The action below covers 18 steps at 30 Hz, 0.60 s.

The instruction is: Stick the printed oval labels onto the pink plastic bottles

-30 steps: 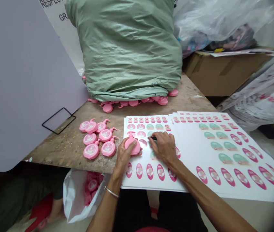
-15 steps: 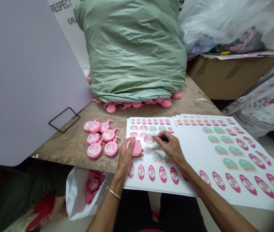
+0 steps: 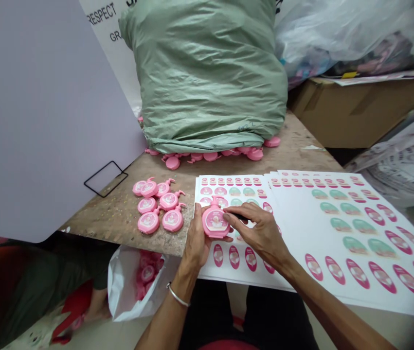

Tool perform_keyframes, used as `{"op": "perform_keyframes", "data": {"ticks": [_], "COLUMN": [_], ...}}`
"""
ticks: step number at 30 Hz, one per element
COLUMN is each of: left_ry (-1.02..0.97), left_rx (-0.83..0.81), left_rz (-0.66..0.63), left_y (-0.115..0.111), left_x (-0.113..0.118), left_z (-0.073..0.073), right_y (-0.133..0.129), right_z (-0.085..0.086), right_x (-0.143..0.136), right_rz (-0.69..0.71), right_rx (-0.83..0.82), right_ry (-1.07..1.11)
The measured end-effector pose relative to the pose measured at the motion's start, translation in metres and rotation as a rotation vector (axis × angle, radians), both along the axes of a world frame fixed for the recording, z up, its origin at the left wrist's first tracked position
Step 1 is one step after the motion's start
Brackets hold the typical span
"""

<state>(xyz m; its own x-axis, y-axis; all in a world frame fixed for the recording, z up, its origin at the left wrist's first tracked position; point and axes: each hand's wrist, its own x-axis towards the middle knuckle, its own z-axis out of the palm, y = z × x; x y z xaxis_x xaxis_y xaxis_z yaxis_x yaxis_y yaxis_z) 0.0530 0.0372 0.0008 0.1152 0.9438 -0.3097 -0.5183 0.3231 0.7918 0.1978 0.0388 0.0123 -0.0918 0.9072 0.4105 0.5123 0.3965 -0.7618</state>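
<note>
A pink plastic pump bottle point(image 3: 216, 228), flat and rounded, lies face up in my left hand point(image 3: 195, 243), whose fingers wrap round its side and underneath. On its front sits a round pink label with a small picture. My right hand point(image 3: 265, 236) pinches a thin black pen-like tool point(image 3: 239, 216); its thumb and fingertip touch the label's right edge. Both hands are above a white sticker sheet point(image 3: 225, 274) printed with pink and green labels. To the left, several labelled pink pump bottles point(image 3: 172, 220) lie grouped on the wooden table point(image 3: 100, 218).
More sticker sheets point(image 3: 294, 218) overlap at the right. A large green sack point(image 3: 210, 73) stands at the back, with pink bottles along its base. A white bag point(image 3: 119, 291) of pink pieces sits below the table's left edge. A cardboard box point(image 3: 360, 112) stands back right.
The round label has come off the sheet with my right hand and is now on the bottle's front. My right hand has moved left to the bottle. The view has shifted slightly.
</note>
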Motion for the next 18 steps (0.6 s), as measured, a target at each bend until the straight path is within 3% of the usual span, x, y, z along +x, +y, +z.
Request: {"op": "perform_keyframes", "data": {"ticks": [14,18], "left_ry": [-0.008,-0.006], "left_rx": [0.006,0.019], "left_rz": [0.039,0.05], "left_y": [-0.0016,-0.0021], "left_x": [0.0011,0.0025], "left_z": [0.0022,0.0021], "right_y": [-0.0024,-0.0027], "right_z": [0.0,0.0014], "right_x": [-0.0037,-0.0059], "right_rz": [-0.042,-0.085], "right_rx": [0.084,0.157], "right_ry": [-0.036,-0.159]}}
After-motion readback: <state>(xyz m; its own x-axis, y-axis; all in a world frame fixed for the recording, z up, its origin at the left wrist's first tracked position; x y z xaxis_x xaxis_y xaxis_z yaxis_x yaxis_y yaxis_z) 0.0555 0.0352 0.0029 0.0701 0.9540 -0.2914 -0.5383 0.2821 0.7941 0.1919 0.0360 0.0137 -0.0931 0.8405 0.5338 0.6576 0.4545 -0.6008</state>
